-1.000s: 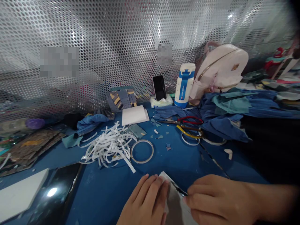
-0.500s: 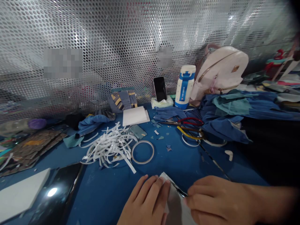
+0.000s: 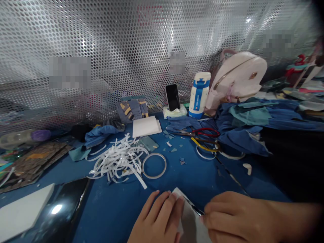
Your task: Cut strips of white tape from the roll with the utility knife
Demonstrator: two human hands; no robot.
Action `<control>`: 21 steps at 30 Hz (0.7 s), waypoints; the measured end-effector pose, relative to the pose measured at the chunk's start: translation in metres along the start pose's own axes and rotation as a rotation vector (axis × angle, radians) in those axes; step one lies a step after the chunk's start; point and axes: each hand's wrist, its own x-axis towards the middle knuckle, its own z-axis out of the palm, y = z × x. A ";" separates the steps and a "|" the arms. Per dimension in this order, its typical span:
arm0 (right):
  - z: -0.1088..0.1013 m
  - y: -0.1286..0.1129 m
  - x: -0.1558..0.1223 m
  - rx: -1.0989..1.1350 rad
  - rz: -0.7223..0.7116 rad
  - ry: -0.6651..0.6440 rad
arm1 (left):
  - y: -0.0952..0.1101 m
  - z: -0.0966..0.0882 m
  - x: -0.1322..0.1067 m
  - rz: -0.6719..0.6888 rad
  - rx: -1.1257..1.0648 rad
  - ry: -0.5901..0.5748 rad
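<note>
A pale grey sheet (image 3: 191,222) lies on the blue table (image 3: 111,209) at the bottom middle of the head view. My left hand (image 3: 158,219) lies flat on the sheet's left side, fingers stretched out. My right hand (image 3: 233,219) is closed beside it, with a thin dark tool (image 3: 196,209) pinched at its fingertips and the tip resting on the sheet's upper edge. What the tool is I cannot make out.
A heap of white paper strips (image 3: 117,160), a tape ring (image 3: 154,165), red and yellow scissors (image 3: 206,136), a white pad (image 3: 146,126), a phone (image 3: 172,97), a bottle (image 3: 199,94), a pale bag (image 3: 236,79) and blue cloth (image 3: 253,125) lie behind. A perforated metal wall (image 3: 126,50) closes the back.
Both hands and the sheet stay almost where they were. The view has tilted up slightly, so they sit a little lower in the picture.
</note>
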 end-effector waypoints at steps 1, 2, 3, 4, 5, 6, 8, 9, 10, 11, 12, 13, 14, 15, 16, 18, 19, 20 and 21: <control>0.001 0.001 0.000 0.001 -0.002 -0.002 | 0.000 0.000 0.000 0.003 0.000 0.001; 0.001 0.001 0.000 0.005 -0.003 -0.002 | 0.000 0.001 0.000 0.006 0.000 0.002; 0.001 0.001 0.001 0.009 -0.003 -0.001 | 0.000 0.002 -0.001 0.010 0.001 0.007; 0.001 0.002 0.001 0.010 -0.005 0.006 | 0.000 0.002 -0.001 0.011 0.002 0.008; 0.000 0.002 0.002 0.011 -0.011 0.019 | -0.001 0.003 0.000 0.013 0.003 0.011; 0.000 0.002 0.004 0.012 -0.016 0.036 | -0.001 0.003 0.000 0.013 0.005 0.014; -0.001 0.001 0.006 0.023 -0.005 0.052 | -0.002 0.003 0.000 0.012 0.007 0.015; -0.002 0.001 0.006 0.034 0.007 0.049 | -0.002 0.003 0.000 0.014 0.009 0.018; -0.002 0.000 0.007 0.043 0.020 0.040 | -0.002 0.003 0.000 0.014 0.009 0.021; -0.003 0.000 0.007 0.046 0.029 0.031 | -0.002 0.003 0.000 0.014 0.009 0.025; -0.003 0.000 0.006 0.042 0.035 0.023 | -0.002 0.003 0.000 0.014 0.006 0.022; -0.003 -0.001 0.006 0.035 0.036 0.014 | -0.002 0.002 0.000 0.018 0.003 0.024; -0.003 -0.001 0.005 0.025 0.036 0.009 | -0.002 0.002 0.000 0.020 0.000 0.028; -0.002 -0.001 0.004 0.017 0.036 0.008 | -0.002 0.002 0.001 0.019 -0.001 0.032; -0.002 -0.001 0.002 0.013 0.033 0.005 | -0.001 0.002 0.001 0.019 -0.001 0.033; 0.000 -0.002 -0.001 0.017 0.030 -0.007 | -0.001 0.002 0.002 0.014 0.003 0.034; 0.001 -0.003 -0.003 0.020 0.035 -0.016 | -0.001 0.002 0.002 0.011 0.005 0.033; 0.002 -0.003 -0.005 0.016 0.052 -0.037 | -0.001 0.002 0.002 0.011 0.005 0.030; 0.004 -0.004 -0.006 0.008 0.076 -0.067 | -0.001 0.002 0.002 0.011 0.005 0.028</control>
